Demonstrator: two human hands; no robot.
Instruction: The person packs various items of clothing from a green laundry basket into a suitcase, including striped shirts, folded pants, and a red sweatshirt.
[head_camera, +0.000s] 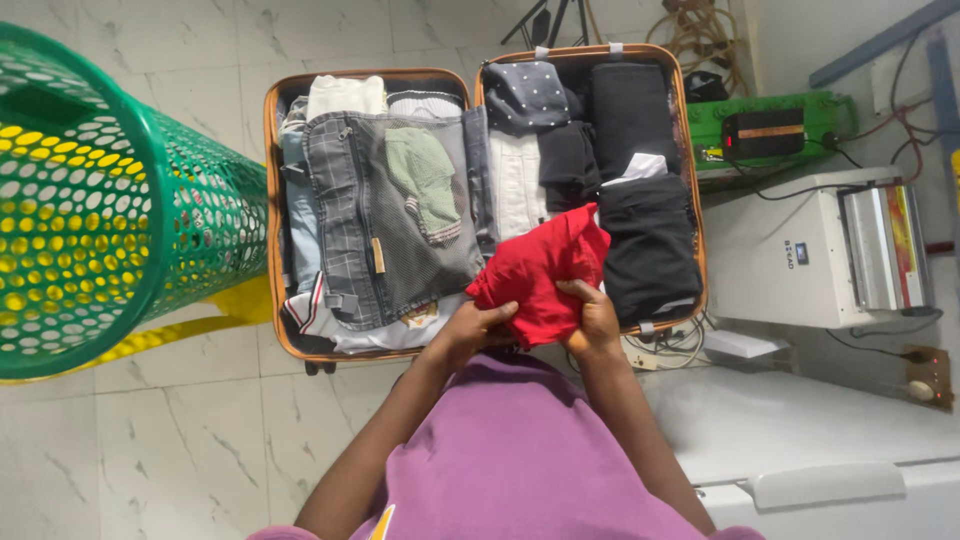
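Red garment (540, 272): folded, gripped by your left hand (470, 330) and right hand (592, 318) at its near edge, held over the open suitcase (272, 200) beside black clothes (648, 245), keeping the fold compact.

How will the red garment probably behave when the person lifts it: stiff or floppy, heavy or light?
The red garment looks floppy: it creases and bunches where the left hand and right hand hold it. It seems light, since its free end stays up above the open suitcase. The folds may come loose if one hand lets go.
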